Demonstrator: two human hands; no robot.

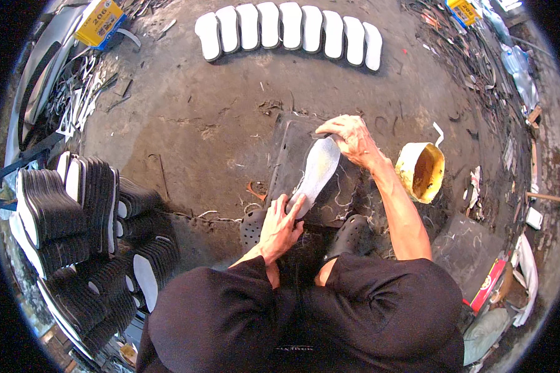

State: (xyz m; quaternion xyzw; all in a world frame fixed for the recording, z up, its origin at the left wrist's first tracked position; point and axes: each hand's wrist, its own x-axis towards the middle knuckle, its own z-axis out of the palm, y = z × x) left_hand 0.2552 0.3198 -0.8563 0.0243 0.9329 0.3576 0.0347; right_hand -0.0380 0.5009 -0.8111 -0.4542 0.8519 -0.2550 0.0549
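Note:
A shoe sole (320,166) with a white top face slants across a dark flat board (285,146) on the ground between my feet. Its far end has a dark edge, and my right hand (354,142) is closed round that end, fingers curled over the rim. At the near end, my left hand (280,229) grips the narrow heel part, with fingertips pressing on the white surface. The underside of the sole is hidden. To the right of the board stands a yellowish, stained pot (440,163), with a thin white handle or strip rising behind it.
Several white-faced soles (290,28) lie in a curved row at the far side. Tall stacks of black soles (56,217) crowd the left. My black clogs (348,236) flank the board's near edge. Scrap strips (84,112) and a yellow-blue box (98,23) lie far left.

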